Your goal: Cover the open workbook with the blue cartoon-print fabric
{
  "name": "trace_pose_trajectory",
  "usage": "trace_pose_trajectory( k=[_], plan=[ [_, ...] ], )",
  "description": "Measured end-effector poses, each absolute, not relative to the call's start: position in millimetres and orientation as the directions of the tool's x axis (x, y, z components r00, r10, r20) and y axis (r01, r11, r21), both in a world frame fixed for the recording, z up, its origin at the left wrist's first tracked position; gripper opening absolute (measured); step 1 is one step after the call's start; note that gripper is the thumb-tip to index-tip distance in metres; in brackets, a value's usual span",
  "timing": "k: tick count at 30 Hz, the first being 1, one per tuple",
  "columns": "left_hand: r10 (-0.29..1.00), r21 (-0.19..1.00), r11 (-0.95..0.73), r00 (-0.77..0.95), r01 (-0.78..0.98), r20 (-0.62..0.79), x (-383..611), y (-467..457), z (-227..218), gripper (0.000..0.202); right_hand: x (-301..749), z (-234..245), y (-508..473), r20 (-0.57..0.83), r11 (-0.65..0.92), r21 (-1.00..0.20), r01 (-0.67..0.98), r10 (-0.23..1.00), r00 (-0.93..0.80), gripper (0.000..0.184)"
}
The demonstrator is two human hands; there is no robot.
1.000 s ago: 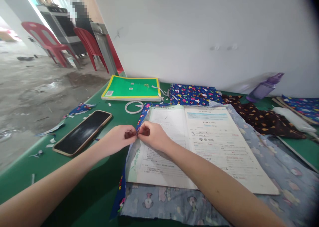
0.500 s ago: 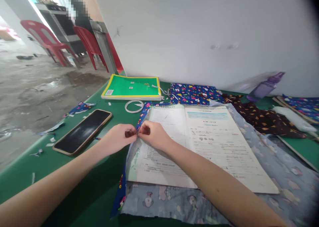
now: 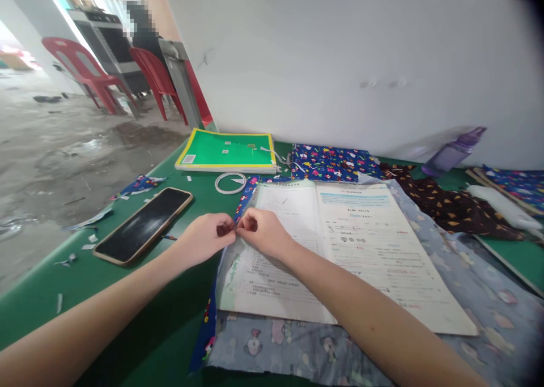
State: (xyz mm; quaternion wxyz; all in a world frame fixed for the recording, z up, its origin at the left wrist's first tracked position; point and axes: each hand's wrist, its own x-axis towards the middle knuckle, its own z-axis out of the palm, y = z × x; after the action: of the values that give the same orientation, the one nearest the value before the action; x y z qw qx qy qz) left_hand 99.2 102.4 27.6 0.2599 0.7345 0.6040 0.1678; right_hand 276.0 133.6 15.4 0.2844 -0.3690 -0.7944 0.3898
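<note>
An open book [image 3: 357,251] with printed pages lies on a patterned fabric sheet [image 3: 293,341], grey on its upper face and dark blue with colourful figures where its left edge shows. At the book's left edge, my left hand [image 3: 208,234] pinches the fabric's blue border. My right hand [image 3: 263,231] meets it there, thumb and finger closed on the same border, its wrist over the left page. The fingertips touch or nearly touch, and the exact pinch point is partly hidden.
Left of my hands lies a phone [image 3: 144,225]. A white tape ring [image 3: 230,183] and a green book [image 3: 229,151] are behind it. Folded blue fabric [image 3: 331,162], brown fabric [image 3: 446,205] and a purple bottle [image 3: 453,153] line the wall. Scraps litter the green table [image 3: 127,330].
The view has shifted slightly, so everything sits a little lower and to the right. Both hands keep their pinch on the fabric border at nearly the same spot.
</note>
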Motion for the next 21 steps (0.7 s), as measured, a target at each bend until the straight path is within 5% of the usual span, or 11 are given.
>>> trace_pose_trajectory(
  k=[21],
  plan=[
    [0.965,0.636,-0.118,0.239,0.762,-0.107,90.8,105.7,28.3,0.025,280.0,13.0,134.1,0.172,0.431,-0.845,0.317,0.780,-0.601,0.013]
  ],
)
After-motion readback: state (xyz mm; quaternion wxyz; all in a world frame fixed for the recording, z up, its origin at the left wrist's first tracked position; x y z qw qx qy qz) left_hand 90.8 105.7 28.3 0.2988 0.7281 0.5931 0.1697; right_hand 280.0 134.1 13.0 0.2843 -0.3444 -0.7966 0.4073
